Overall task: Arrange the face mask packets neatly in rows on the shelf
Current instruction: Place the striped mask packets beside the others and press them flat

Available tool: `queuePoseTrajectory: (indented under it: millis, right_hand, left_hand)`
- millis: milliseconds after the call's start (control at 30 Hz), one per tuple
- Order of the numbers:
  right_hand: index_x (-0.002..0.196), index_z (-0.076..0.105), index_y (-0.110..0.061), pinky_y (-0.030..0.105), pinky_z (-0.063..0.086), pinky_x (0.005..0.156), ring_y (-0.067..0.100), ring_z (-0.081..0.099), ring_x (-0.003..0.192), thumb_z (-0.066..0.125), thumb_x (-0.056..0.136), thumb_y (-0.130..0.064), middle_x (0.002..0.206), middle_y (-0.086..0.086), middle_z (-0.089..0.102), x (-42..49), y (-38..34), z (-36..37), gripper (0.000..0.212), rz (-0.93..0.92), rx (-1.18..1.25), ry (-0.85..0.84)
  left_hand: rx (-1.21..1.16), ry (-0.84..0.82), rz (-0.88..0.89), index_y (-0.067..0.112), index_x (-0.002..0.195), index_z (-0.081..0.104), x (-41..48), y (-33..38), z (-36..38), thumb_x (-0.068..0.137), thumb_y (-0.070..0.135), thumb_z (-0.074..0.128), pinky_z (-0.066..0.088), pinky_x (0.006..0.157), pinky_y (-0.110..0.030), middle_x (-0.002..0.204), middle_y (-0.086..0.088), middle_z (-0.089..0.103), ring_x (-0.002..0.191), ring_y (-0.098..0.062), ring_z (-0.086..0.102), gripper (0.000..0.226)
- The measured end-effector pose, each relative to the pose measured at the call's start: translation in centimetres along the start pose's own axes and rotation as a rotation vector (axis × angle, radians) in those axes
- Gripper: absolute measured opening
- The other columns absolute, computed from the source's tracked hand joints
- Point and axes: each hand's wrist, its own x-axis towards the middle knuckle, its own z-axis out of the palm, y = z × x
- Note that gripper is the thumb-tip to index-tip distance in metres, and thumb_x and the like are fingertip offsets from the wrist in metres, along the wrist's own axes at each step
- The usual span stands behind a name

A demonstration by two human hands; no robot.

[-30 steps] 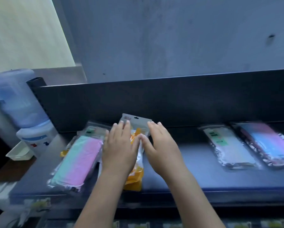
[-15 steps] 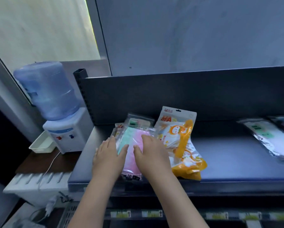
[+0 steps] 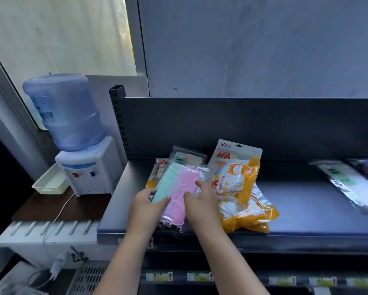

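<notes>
A pink and green mask packet [image 3: 178, 186] lies on top of a small pile at the left end of the dark shelf [image 3: 306, 209]. My left hand [image 3: 146, 206] holds its left edge, thumb on top. My right hand [image 3: 202, 206] holds its right edge, thumb and forefinger on the packet. Under it peek a clear packet with a green label [image 3: 188, 156] and an orange-edged packet [image 3: 156, 173]. A larger orange and white mask packet [image 3: 239, 188] lies just right of my right hand, its top leaning toward the shelf's back panel.
Two more clear packets [image 3: 349, 184] lie side by side at the shelf's right end. Bare shelf lies between them and the orange packet. A water dispenser [image 3: 83, 167] and a white tray [image 3: 51, 182] stand on a low table to the left. Price labels [image 3: 200, 275] line the rail below.
Both hands left the orange packet and came onto the pink and green packet, then shifted from lying on top of it to holding its two side edges.
</notes>
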Motion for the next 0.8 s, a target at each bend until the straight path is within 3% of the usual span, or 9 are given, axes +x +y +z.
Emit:
queuePoseTrajectory:
  millis: [100,167,333,433,533,667,800]
  right_hand:
    - [0.154,0.043,-0.021,0.039,0.05,0.103,0.022,0.05,0.135,0.053,0.098,-0.019,0.16,0.0,0.038,0.1,0.2,0.0,0.057,0.023,0.019,0.015]
    - [0.156,0.041,-0.021,0.044,0.053,0.1,0.024,0.053,0.13,0.052,0.097,-0.018,0.16,0.002,0.039,0.3,0.3,0.0,0.06,0.043,-0.003,0.007]
    - [0.156,0.043,-0.021,0.033,0.054,0.071,0.017,0.062,0.099,0.054,0.095,-0.013,0.153,0.003,0.049,0.7,0.4,0.4,0.062,0.078,0.042,0.02]
    - [0.149,0.051,-0.023,0.046,0.062,0.08,0.03,0.07,0.103,0.055,0.09,-0.013,0.15,0.003,0.054,0.8,0.5,0.9,0.06,0.082,0.08,0.077]
    - [0.147,0.054,-0.019,0.035,0.057,0.069,0.017,0.067,0.086,0.056,0.094,-0.011,0.145,0.002,0.058,1.1,0.4,1.1,0.054,0.128,0.145,0.102]
    - [0.138,0.058,-0.023,0.041,0.06,0.076,0.026,0.07,0.1,0.059,0.093,-0.011,0.139,-0.001,0.061,1.6,0.5,1.3,0.046,0.143,0.255,0.115]
    - [0.139,0.055,-0.02,0.027,0.051,0.064,0.016,0.065,0.088,0.063,0.095,-0.003,0.126,0.0,0.063,1.8,0.4,1.5,0.047,0.207,0.42,0.074]
  left_hand:
    - [-0.203,0.064,-0.076,0.018,0.095,0.076,0.6,-0.7,-0.3,0.085,0.014,0.086,0.063,0.087,-0.047,0.095,-0.005,0.08,0.092,-0.028,0.076,0.014]
    - [-0.342,0.121,-0.148,0.008,0.103,0.073,1.2,-1.1,-0.4,0.09,0.009,0.082,0.061,0.091,-0.049,0.103,-0.015,0.079,0.095,-0.033,0.076,0.016]
    - [-0.484,0.146,-0.244,0.004,0.107,0.068,2.3,-1.7,-1.3,0.092,0.009,0.08,0.057,0.101,-0.06,0.109,-0.02,0.077,0.109,-0.042,0.073,0.02]
    - [-0.487,0.121,-0.26,0.005,0.107,0.068,2.4,-2.0,-1.5,0.092,0.009,0.079,0.058,0.099,-0.059,0.108,-0.018,0.078,0.106,-0.04,0.074,0.019]
    - [-0.49,0.115,-0.249,0.006,0.107,0.068,2.5,-2.1,-1.4,0.092,0.01,0.08,0.058,0.1,-0.058,0.107,-0.017,0.078,0.104,-0.038,0.075,0.02]
    - [-0.498,0.107,-0.233,0.01,0.098,0.065,2.5,-1.7,-1.6,0.093,0.005,0.078,0.061,0.094,-0.056,0.098,-0.015,0.077,0.098,-0.038,0.075,0.015]
    - [-0.479,0.083,-0.213,0.008,0.099,0.066,2.1,-1.1,-1.6,0.092,0.002,0.078,0.062,0.091,-0.057,0.097,-0.017,0.077,0.092,-0.037,0.076,0.015]
